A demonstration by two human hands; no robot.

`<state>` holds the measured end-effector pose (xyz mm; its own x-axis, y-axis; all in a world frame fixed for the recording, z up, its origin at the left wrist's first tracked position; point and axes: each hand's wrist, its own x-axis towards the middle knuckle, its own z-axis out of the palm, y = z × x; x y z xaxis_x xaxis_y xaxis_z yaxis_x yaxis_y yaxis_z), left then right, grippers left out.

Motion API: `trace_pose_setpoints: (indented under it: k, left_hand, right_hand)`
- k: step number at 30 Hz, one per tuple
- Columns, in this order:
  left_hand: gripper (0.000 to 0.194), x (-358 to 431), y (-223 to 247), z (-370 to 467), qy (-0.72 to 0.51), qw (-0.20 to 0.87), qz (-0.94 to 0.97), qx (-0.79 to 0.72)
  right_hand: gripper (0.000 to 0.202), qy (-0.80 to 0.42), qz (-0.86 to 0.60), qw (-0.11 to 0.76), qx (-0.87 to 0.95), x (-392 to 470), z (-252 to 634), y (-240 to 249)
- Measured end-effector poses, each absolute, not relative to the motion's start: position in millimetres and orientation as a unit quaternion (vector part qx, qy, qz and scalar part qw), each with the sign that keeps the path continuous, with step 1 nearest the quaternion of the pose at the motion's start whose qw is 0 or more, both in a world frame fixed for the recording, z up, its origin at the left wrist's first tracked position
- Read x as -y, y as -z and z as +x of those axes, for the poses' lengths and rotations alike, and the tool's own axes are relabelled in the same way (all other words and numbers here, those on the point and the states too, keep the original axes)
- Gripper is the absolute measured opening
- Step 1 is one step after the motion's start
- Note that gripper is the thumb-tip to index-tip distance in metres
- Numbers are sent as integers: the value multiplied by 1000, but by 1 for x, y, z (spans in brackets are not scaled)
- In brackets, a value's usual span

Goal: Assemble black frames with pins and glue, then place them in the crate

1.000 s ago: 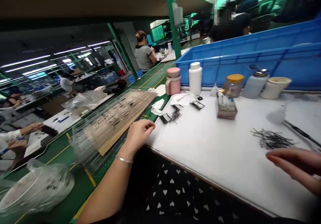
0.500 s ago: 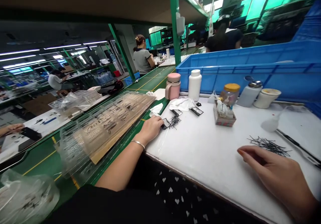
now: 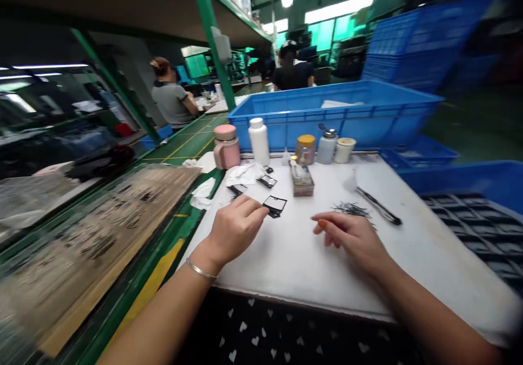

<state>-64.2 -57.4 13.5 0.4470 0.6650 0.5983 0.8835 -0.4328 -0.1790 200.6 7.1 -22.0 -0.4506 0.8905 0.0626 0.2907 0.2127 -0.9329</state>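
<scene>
My left hand (image 3: 237, 229) pinches the corner of a small black frame (image 3: 275, 205) with a rectangular opening, held above the white tabletop (image 3: 281, 267). To its right, my right hand (image 3: 353, 239) hovers over the table with its fingers curled and apart, and nothing shows between them. Just beyond the right hand lies a pile of thin black strips (image 3: 351, 208). Beside that pile are black tweezers (image 3: 379, 206). Another black frame (image 3: 267, 181) rests near a white cloth (image 3: 245, 174). Part of a dark pile behind the left hand is hidden.
A pink mug (image 3: 227, 148), a white bottle (image 3: 259, 141), a small box (image 3: 302, 182) and several jars line the back. Behind them stands a large blue crate (image 3: 339, 115). A clear tray (image 3: 122, 207) lies left; a blue bin (image 3: 469, 182) is at right. Two people sit further off.
The view has swung right. My left hand has lifted a black frame from beside the dark pile and brought it over the table. My right hand has moved inward, closer to the left.
</scene>
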Motion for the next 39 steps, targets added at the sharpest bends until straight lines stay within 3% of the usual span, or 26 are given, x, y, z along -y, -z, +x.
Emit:
trace_pose_setpoints:
  k: [4,11,15,25,39]
  left_hand:
    - [16,23,-18,-6,202,245,-862,394]
    - [17,-16,-18,37,337,137,-840,402]
    - [10,-28,1,56,234,17,-853,467]
    - [14,-53,25,96,109,-49,-890,441]
    - [16,-44,19,83,158,-51,-891,423]
  right_hand:
    - [46,-594,-399,372,592,-20,202,3]
    - [25,-535,-423,522,513,-66,224,-18]
    - [19,-540,-404,600,431,-88,228,-12]
    - [19,-565,-406,594,404,-89,236,6]
    - [23,-554,-430,564,436,-89,234,14]
